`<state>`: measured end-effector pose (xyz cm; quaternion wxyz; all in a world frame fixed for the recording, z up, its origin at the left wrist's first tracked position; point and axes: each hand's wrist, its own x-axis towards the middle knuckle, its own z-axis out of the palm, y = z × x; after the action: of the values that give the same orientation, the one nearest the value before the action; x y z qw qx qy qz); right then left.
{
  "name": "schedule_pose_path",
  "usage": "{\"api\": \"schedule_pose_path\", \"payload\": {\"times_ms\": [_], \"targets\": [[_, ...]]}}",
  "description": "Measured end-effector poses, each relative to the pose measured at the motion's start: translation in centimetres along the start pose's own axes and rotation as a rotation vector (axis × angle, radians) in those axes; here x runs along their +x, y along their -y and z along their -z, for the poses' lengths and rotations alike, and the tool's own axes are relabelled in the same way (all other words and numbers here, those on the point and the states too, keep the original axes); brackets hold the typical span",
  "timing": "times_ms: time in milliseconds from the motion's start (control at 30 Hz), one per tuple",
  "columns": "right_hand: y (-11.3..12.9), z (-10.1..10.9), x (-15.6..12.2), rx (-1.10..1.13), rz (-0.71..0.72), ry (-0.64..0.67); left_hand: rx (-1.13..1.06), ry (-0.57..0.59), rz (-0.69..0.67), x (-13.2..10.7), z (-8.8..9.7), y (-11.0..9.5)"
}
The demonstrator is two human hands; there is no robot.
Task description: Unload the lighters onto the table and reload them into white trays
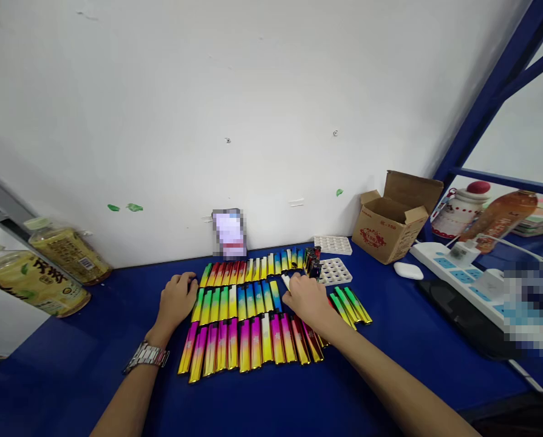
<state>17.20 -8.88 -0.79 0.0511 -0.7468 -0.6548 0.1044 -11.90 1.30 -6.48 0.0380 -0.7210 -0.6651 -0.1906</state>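
Note:
Several shiny lighters with colour-to-gold bodies lie in three rows on the blue table. The front row has pink and red lighters (pixel 232 345), the middle row green and blue lighters (pixel 215 304), and the back row more lighters (pixel 228 273). My left hand (pixel 175 298), a watch on its wrist, rests at the left end of the middle row, fingers loosely bent and nothing visible in them. At that row's right end, my right hand (pixel 308 298) has its fingers closed on a pale lighter (pixel 286 280), partly hidden. Green lighters (pixel 351 303) lie right of this hand.
White perforated trays (pixel 333 244) and an open cardboard box (pixel 383 227) stand at the back right. A phone (pixel 230 233) leans on the wall. Drink bottles (pixel 37 279) are at left. A power strip (pixel 463 270), a white case (pixel 408 271) and a black device (pixel 463 315) lie at right.

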Motion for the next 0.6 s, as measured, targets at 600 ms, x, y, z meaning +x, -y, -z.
{"api": "schedule_pose_path", "payload": {"times_ms": [600], "targets": [[-1.0,-0.7,-0.9,1.493,0.400,0.024,-0.004,-0.025,-0.005,0.0,-0.1,0.0]]}}
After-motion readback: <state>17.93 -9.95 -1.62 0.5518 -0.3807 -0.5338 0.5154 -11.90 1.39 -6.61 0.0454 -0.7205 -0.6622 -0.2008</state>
